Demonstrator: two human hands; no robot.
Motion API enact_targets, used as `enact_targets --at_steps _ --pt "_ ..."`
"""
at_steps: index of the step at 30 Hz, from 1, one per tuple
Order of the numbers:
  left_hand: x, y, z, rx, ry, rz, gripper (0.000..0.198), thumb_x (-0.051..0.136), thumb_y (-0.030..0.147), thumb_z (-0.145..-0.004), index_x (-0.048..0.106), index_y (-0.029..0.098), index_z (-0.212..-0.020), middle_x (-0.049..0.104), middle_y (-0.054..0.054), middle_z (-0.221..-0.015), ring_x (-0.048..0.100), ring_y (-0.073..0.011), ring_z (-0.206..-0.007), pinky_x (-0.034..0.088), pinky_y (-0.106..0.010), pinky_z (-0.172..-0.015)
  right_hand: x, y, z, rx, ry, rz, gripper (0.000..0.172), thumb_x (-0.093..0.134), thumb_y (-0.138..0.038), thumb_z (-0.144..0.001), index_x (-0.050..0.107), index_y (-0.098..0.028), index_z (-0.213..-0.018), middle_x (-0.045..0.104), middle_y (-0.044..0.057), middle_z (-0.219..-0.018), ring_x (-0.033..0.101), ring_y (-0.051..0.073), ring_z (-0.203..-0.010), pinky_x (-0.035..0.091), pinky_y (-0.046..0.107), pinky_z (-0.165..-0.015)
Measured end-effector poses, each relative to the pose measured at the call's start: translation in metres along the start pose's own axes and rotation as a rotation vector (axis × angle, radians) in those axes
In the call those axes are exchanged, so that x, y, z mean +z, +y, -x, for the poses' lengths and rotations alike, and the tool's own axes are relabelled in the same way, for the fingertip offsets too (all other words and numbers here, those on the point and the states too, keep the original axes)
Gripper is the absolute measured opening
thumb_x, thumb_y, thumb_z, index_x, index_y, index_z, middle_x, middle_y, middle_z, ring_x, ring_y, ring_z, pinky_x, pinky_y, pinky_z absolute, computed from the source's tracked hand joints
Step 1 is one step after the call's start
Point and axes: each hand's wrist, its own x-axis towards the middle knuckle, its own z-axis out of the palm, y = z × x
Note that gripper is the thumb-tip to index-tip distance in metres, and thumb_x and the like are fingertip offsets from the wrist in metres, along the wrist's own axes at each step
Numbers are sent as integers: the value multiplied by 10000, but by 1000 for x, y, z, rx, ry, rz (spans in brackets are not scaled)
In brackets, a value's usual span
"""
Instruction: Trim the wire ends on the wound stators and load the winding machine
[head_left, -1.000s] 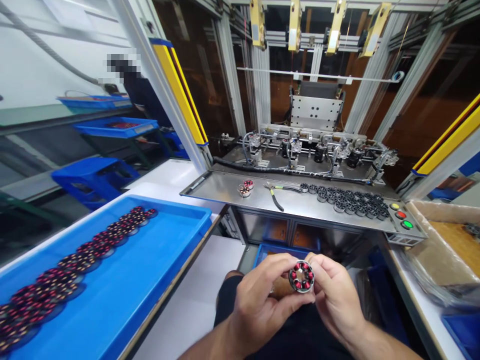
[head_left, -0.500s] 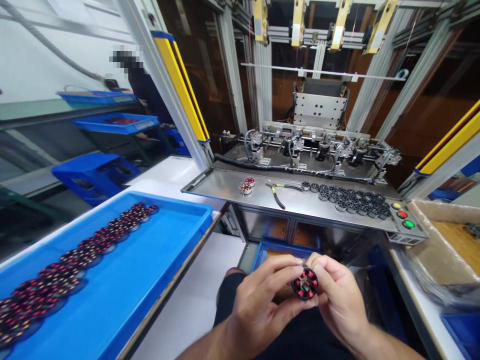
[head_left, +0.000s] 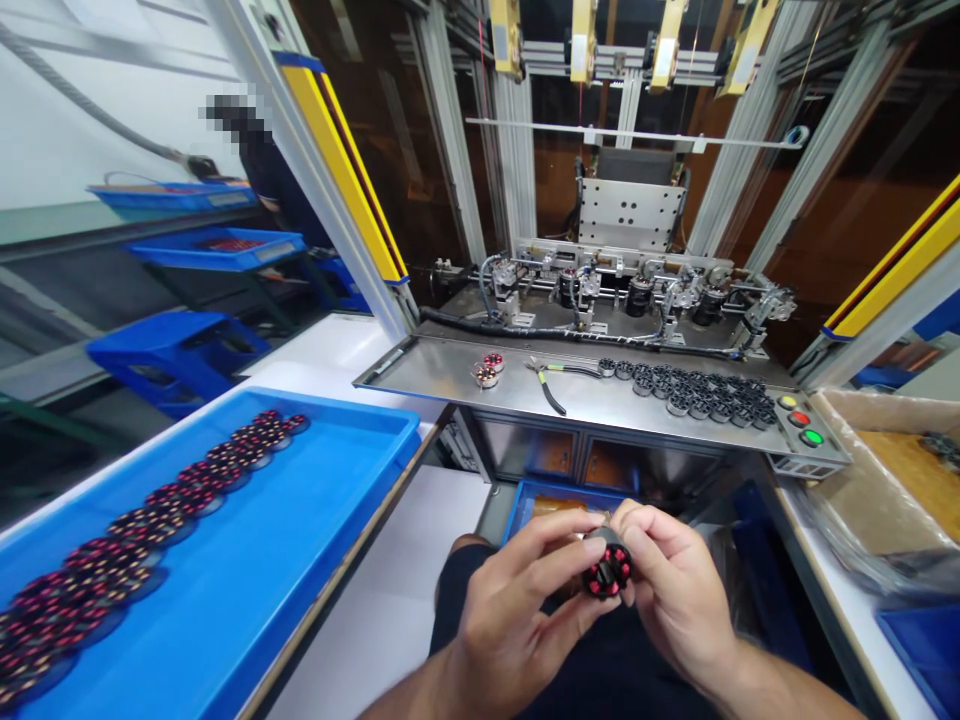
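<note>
In front of my lap, my left hand (head_left: 517, 590) grips a small round motor stator (head_left: 606, 572), black with red wire windings. Its open face is turned toward me and tilts slightly down. My right hand (head_left: 671, 580) is closed at the right side of the same stator, thumb and forefinger pinched together at its upper edge. A thin wire end seems to show between the two hands, but the fingertips hide most of it. On the metal shelf ahead lie two wound stators (head_left: 487, 372) and a pair of cutting pliers (head_left: 551, 385) with black and yellow-green handles.
Rows of black unwound cores (head_left: 705, 392) stand on the shelf's right, near the push buttons (head_left: 801, 419). Behind is a winding machine (head_left: 637, 285). A blue tray (head_left: 300, 530) on my left bears rows of wound stators. A lined carton (head_left: 862, 500) stands right. A person (head_left: 262, 165) is far left.
The stator has tilted in my fingers, so more of its grey outer side shows on top. Both hands stay closed at it. The view has shifted slightly.
</note>
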Motion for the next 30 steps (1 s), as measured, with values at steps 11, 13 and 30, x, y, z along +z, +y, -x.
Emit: enact_targets --at_steps 11,13,30 --pt "1 0 2 -110 -33 227 551 670 -80 -794 662 251 -1235 689 -94 -1259 728 -180 -1069 619 -259 -906 -6 -11 -3 -256 -38 211 295 612 -313 -987 618 -173 -727 551 -7 -674 521 90 -531 429 208 -497" --pt "1 2 1 -204 -26 367 484 748 -16 -781 708 283 -1160 709 -67 -1224 716 -184 -1099 603 -256 -935 -8 -21 -4 -481 -62 411 205 599 -219 -978 652 -177 -784 591 15 -711 570 112 -583 480 223 -529" --pt "20 -1 -4 -1009 -142 1252 393 838 442 -770 681 131 -952 776 -56 -775 759 -153 -622 566 -171 -538 -32 -62 -10 -926 -349 851 298 684 -192 -858 634 -183 -1152 681 99 -837 666 235 -744 593 397 -666"
